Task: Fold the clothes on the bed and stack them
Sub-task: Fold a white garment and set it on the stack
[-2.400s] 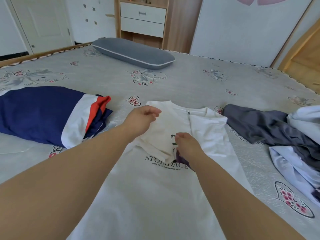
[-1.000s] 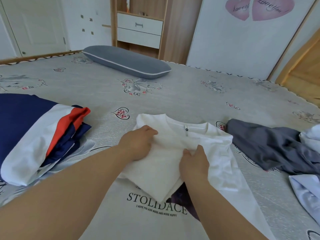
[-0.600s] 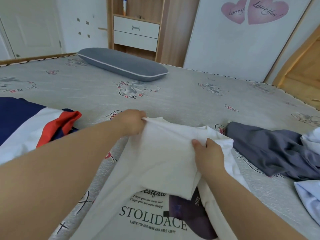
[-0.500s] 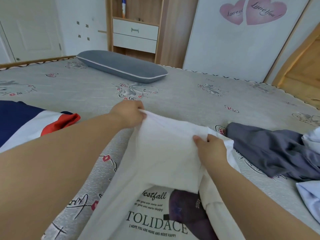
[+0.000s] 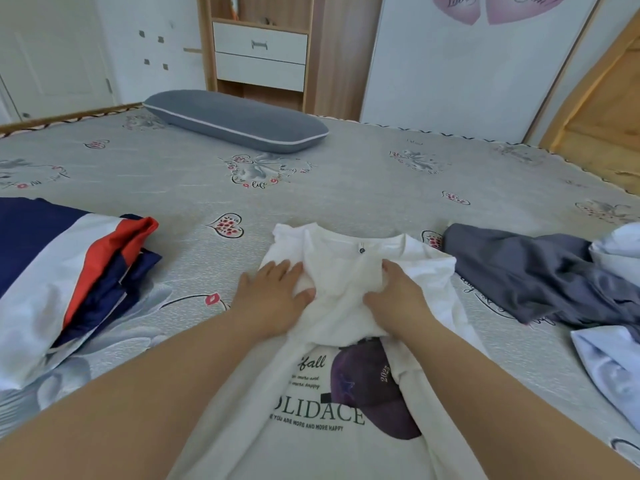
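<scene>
I'd press my flat left hand (image 5: 273,299) and right hand (image 5: 398,299) outward, smoothing the shirt (image 5: 343,271) (sleeves tucked inside).

The room is bright with soft, even daylight, and no hard shadows fall on the bed (image 5: 346,188). Faint shading sits under the far grey pillow (image 5: 235,121) and beside the folded quilt (image 5: 69,271) at left. The white shirt (image 5: 346,393) is nearly washed out near its collar. Wide-angle distortion bows the bed's far edge and stretches the near forearms. Fine detail looks slightly soft and smeared throughout.
</scene>
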